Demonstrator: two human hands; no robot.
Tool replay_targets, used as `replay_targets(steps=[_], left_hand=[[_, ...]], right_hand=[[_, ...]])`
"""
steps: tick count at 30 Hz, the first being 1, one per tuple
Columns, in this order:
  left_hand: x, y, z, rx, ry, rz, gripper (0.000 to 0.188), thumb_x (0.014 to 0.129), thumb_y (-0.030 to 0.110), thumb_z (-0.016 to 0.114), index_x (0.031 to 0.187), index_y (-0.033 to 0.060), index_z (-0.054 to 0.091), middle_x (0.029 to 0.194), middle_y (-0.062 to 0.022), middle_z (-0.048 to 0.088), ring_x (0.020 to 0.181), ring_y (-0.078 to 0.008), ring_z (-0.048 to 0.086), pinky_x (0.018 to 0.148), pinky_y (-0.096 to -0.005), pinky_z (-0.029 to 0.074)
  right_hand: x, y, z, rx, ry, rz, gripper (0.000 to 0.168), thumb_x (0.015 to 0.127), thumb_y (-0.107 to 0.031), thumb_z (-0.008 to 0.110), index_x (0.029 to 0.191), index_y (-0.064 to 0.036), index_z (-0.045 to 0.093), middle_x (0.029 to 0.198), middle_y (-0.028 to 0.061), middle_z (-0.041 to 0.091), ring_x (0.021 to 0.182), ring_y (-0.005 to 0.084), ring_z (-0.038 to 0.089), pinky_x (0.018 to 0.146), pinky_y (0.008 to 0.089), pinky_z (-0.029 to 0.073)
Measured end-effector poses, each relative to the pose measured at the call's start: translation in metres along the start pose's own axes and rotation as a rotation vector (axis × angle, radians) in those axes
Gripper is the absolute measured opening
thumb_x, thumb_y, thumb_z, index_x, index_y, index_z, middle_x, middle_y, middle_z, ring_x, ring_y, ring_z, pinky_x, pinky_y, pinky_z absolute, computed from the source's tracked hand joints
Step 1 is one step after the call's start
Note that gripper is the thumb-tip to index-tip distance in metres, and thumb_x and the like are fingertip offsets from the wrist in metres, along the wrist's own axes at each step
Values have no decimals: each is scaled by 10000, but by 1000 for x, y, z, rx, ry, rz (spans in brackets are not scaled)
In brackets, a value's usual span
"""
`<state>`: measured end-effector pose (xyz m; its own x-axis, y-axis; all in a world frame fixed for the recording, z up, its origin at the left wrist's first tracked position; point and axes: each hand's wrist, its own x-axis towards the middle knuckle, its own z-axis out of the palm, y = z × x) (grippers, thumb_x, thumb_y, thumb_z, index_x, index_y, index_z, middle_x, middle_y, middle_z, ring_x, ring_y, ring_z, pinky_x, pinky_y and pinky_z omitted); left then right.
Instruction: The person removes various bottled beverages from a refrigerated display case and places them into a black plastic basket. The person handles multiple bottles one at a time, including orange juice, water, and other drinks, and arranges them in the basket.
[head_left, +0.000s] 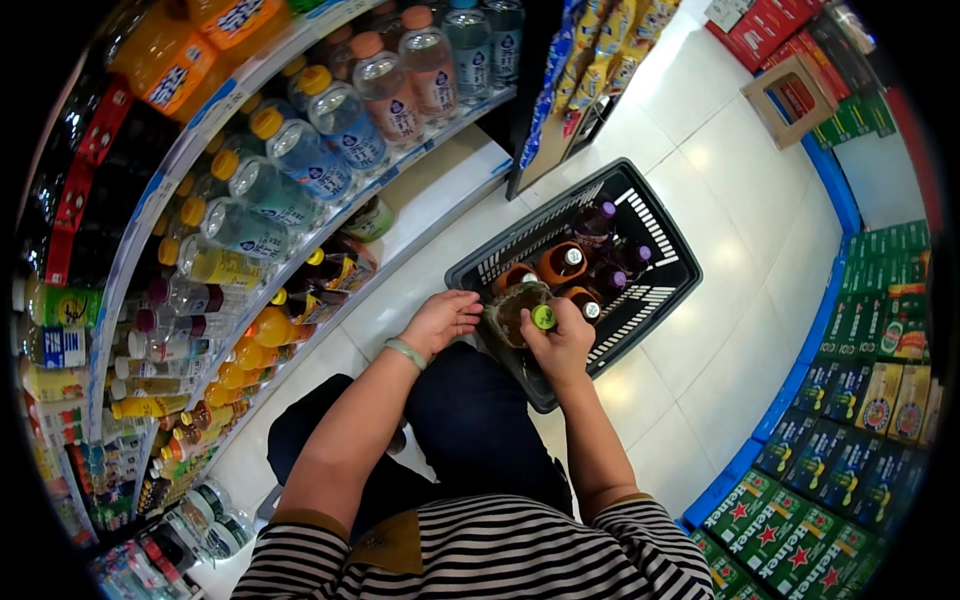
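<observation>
A dark plastic shopping basket (660, 202) stands on the tiled floor in front of my knees. My right hand (559, 337) grips a large clear bottle of brown drink (514, 313) near its green cap, over the basket's near end. With fingers apart, my left hand (450, 315) is beside that bottle at the basket's left rim; whether it touches is unclear. Inside the basket are several bottles with orange labels and white caps, one being an orange-labelled bottle (556, 264). Dark bottles with purple caps, such as a purple-capped bottle (596, 221), stand at the far side.
Shelves of drink bottles (322, 127) line my left, with a low white shelf base (450, 180) near the basket. A rack of snack bags (607, 45) stands ahead. Stacked beer cartons (787, 525) sit on a blue-edged platform (787, 401) at right. Floor tiles (720, 315) lie between.
</observation>
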<state>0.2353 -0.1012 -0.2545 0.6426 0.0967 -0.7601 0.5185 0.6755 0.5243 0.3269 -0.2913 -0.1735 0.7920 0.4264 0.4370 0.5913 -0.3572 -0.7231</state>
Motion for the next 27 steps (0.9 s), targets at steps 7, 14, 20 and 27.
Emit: replay_targets(steps=[7,14,20,27], left_hand=[[-35,19,12,-464,-134,-33,500,860,479,626,1145,76,550,1111,-108,600,1060,-306,569,904,-451,462],[-22,21,-34,-898,-225,270,426,864,374,615,1158,69,571,1143,-93,626,1059,-247,594,949,-417,462],[-9,31,-62,-969,-172,357,413,890,391,572,1163,81,578,1147,-82,632,1050,-237,601,956,-380,454],[13,26,-63,-1254,-109,551,498,921,410,527,1243,31,499,1224,-112,582,1112,-240,565,964,-360,440]], right_hand=[[24,-61,-1,203,75,-22,239,730,-46,770,843,-11,563,703,37,573,591,101,516,565,219,425],[47,-78,44,187,-260,-338,395,689,-142,817,1013,-48,612,1053,139,558,897,244,564,764,351,479],[60,-74,103,457,-599,3,485,789,-173,730,1239,-89,567,1348,171,418,1267,305,414,1046,374,343],[65,-59,180,443,-522,67,349,818,-124,710,1149,-59,619,1313,140,463,1219,258,458,1013,349,372]])
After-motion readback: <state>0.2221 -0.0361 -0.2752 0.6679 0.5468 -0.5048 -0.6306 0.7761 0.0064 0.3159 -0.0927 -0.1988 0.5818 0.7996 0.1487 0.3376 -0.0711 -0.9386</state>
